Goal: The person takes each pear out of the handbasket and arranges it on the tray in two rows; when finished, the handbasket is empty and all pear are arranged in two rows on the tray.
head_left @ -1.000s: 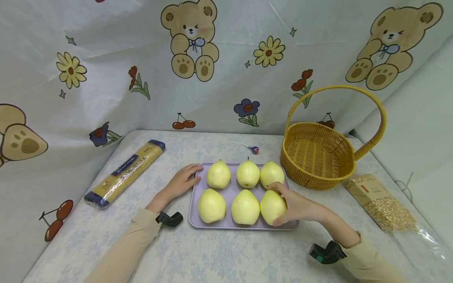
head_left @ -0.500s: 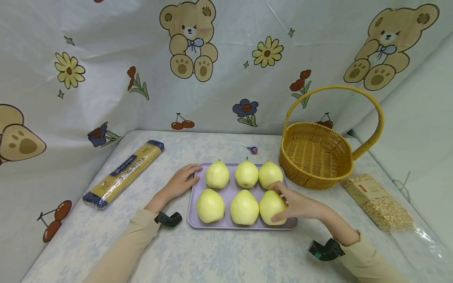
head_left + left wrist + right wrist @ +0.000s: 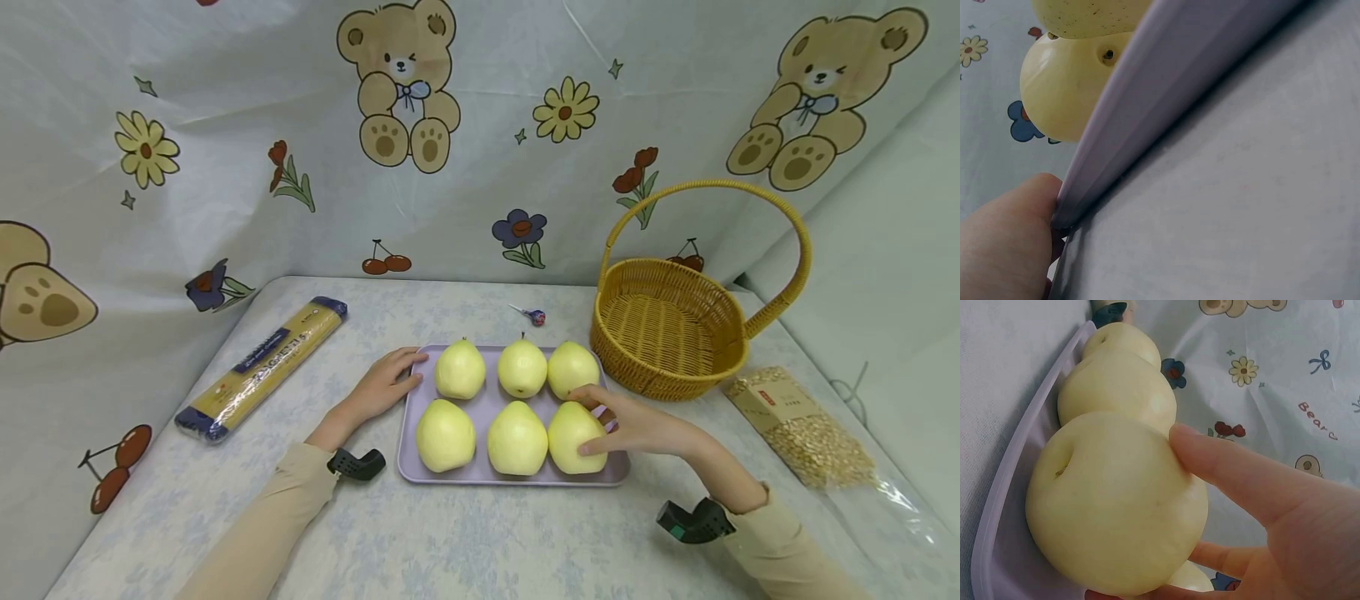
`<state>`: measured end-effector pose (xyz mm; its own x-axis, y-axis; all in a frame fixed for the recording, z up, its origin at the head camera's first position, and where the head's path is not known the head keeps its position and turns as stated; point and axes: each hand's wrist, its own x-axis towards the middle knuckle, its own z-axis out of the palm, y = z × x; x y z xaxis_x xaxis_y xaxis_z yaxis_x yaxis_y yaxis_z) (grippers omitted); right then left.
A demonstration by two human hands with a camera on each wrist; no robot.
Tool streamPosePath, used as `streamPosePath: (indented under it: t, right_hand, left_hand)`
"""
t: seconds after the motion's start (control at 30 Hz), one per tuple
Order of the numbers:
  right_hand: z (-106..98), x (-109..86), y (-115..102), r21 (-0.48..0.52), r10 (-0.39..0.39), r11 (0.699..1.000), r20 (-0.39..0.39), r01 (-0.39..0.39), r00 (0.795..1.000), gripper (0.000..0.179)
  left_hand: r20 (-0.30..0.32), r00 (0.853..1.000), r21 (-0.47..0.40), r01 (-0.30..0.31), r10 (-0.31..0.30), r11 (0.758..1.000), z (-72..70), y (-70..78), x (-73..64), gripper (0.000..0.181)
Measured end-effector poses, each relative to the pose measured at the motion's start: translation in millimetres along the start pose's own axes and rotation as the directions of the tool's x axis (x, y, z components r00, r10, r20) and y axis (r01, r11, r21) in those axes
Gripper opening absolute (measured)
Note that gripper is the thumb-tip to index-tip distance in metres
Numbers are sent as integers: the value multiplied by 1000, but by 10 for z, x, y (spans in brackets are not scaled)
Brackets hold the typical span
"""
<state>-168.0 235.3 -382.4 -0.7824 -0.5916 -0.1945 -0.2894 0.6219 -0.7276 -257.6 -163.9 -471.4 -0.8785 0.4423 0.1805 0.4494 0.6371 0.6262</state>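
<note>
Several pale yellow pears stand in two rows on a lilac tray (image 3: 405, 442). My right hand (image 3: 637, 425) holds the front-right pear (image 3: 573, 437), with the thumb on its near side and the fingers reaching behind it. In the right wrist view the thumb (image 3: 1210, 453) touches this pear (image 3: 1116, 506), which sits inside the tray; the other fingers are partly hidden behind it. My left hand (image 3: 382, 387) rests at the tray's left edge with its fingers fairly straight. In the left wrist view the thumb (image 3: 1038, 194) lies against the rim, and the other fingers are mostly hidden.
A yellow wicker basket (image 3: 600, 333) with a tall handle stands behind and right of the tray. A bag of grain-like pieces (image 3: 798, 429) lies farther right. A spaghetti pack (image 3: 262, 367) lies on the left. Behind the tray is a lollipop (image 3: 536, 317).
My right thumb has shifted higher on the front-right pear, and the right hand has risen slightly. My left hand stays at the tray edge. The pears keep their places.
</note>
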Motion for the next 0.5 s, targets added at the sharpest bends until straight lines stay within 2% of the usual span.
streamPosePath:
  t: [0.5]
  right_hand:
    - [20,23,12,28,8,1000,21,-9,1000,69]
  left_hand:
    - [-2,1000,-3,-1,1,1000,12,-21,-24,43]
